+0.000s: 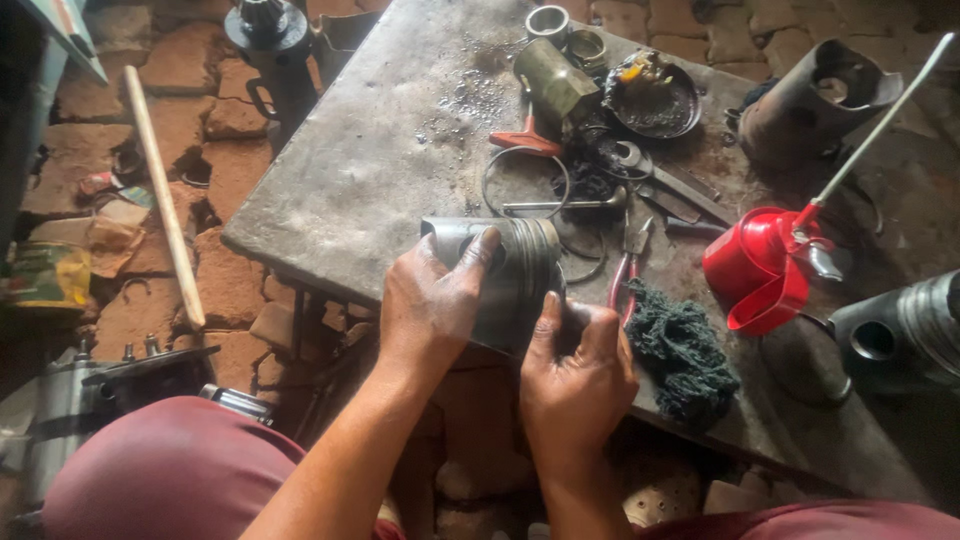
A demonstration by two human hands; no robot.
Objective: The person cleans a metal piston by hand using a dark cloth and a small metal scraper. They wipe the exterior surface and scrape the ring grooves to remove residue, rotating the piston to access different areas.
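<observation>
Over a greasy metal table (360, 170), left hand (430, 305) and right hand (580, 370) clasp a grey piston (510, 265)

Engine repair workshop, rough and outdoor-looking. Greasy metal table (350, 170) is carrying pistons (500, 265), loose rings (525, 180), pliers (628, 262), red oil can (760, 270) at right; broken brick floor (200, 110) is showing upper left.

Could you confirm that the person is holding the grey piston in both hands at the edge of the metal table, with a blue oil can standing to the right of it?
Not quite: the head view shows the oil can is red, not blue. The rest stands: the left hand and right hand both hold the grey piston at the edge of the metal table, with the can to its right.
</observation>
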